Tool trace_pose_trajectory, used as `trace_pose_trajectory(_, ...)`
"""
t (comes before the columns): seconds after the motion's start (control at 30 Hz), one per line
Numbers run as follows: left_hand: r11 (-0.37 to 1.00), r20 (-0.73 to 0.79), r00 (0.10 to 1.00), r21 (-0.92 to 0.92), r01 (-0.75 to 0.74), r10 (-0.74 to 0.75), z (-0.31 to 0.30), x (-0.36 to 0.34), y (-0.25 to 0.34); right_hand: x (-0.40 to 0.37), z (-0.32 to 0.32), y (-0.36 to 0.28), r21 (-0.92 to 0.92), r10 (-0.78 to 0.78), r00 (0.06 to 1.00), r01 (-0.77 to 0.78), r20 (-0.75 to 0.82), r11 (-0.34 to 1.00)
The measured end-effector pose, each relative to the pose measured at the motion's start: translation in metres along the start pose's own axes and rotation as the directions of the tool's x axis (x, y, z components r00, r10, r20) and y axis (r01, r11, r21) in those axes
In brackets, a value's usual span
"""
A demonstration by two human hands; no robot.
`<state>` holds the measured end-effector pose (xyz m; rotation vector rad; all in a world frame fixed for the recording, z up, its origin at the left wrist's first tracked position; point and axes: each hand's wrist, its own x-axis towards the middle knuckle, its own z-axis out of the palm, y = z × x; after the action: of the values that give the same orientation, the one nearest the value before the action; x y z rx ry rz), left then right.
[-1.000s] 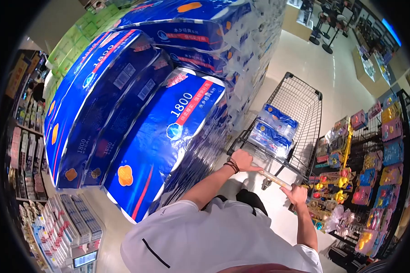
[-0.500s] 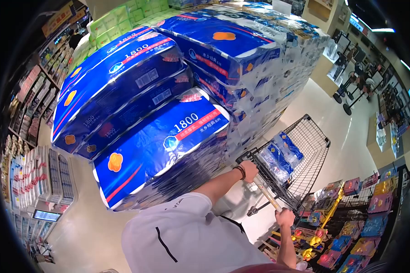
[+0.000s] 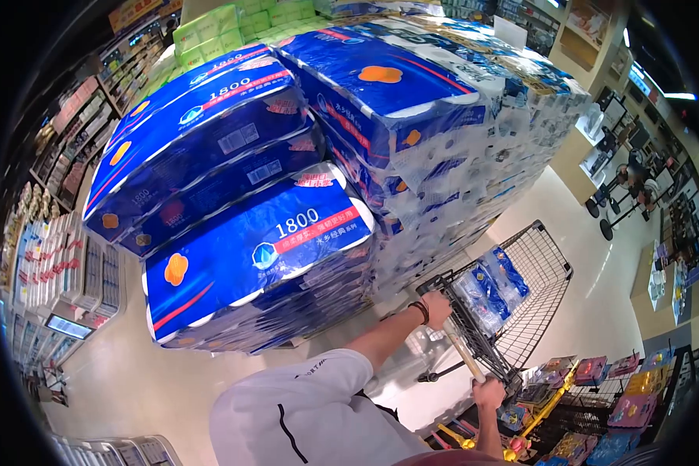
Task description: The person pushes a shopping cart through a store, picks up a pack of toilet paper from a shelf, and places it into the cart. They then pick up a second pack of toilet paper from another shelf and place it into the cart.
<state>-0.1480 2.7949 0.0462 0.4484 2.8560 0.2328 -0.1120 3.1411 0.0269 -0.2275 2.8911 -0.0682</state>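
Observation:
My left hand grips the far end of the pale handle bar of a black wire shopping cart; a dark band sits on that wrist. My right hand holds the near end of the same bar. Inside the cart lies a blue and clear pack of tissue. To the left of the cart rises a big stack of blue "1800" toilet paper packs, close to my left arm.
A rack of colourful toys stands to the right of the cart. Shelves of goods line the left aisle. Green packs top the stack's far side. Stools and counters stand beyond on the pale floor.
The view has swung left and up: the cart and both hands now sit lower right, the paper stack fills the centre, and less of the toy rack shows. Both hands kept their hold on the bar.

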Motion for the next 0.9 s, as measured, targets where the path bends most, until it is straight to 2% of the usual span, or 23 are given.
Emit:
trace_pose_trajectory(0.13, 0.999, -0.022, 0.999, -0.019, 0.038, -0.038, 0.019, 0.004, 0.006, -0.009, 0.005, 0.008, 0.041, 0.002, 1.000, -0.002, 0.000, 0.999)
trace_pose_trajectory(0.27, 0.999, -0.033, 0.999, -0.027, 0.027, -0.028, 0.027, -0.020, 0.016, -0.034, 0.001, 0.005, 0.029, -0.025, 0.999, 0.026, -0.023, 0.999)
trace_pose_trajectory(0.47, 1.000, -0.032, 0.999, -0.026, 0.016, -0.017, 0.033, -0.092, 0.036, -0.100, 0.022, -0.005, 0.034, -0.012, 1.000, 0.012, -0.011, 0.999)
trace_pose_trajectory(0.67, 1.000, -0.076, 0.997, -0.024, 0.008, -0.010, 0.063, -0.161, 0.054, -0.183, 0.035, -0.022, 0.047, 0.011, 1.000, -0.010, -0.007, 0.999)
trace_pose_trajectory(0.9, 1.000, -0.048, 0.999, -0.019, 0.020, -0.021, 0.090, -0.264, 0.089, -0.289, 0.065, -0.035, 0.037, 0.018, 0.999, -0.016, -0.048, 0.999)
